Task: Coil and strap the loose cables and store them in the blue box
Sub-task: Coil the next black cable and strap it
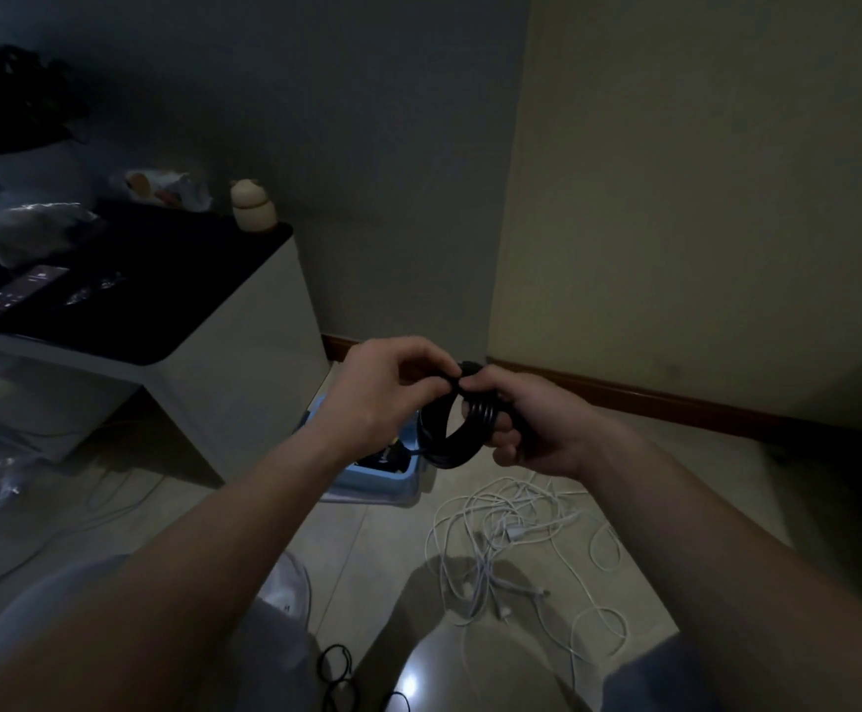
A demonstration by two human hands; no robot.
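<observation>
Head view, strapping the coil (446, 447), by the look of it. Held mid-air over the right edge of the box (382, 483); gripped by right hand (536, 429), fingers (485, 421) curled round the stacked turns; pinched at the top by left hand (387, 382). Strap too dark to make out. Best to keep the right grip firm, cinch across every turn, then lower in. Black, glossy, a few even loops, stiff-looking. White cables (516, 537) loose on the floor (367, 547), right of the box.

— That thick black coiled cable (444, 449), is it one colour?
— Black all over. The pale blue plastic box (375, 484) is plain too. Thin white tangled cords (511, 531), reddish-brown wooden skirting board (649, 398).
</observation>
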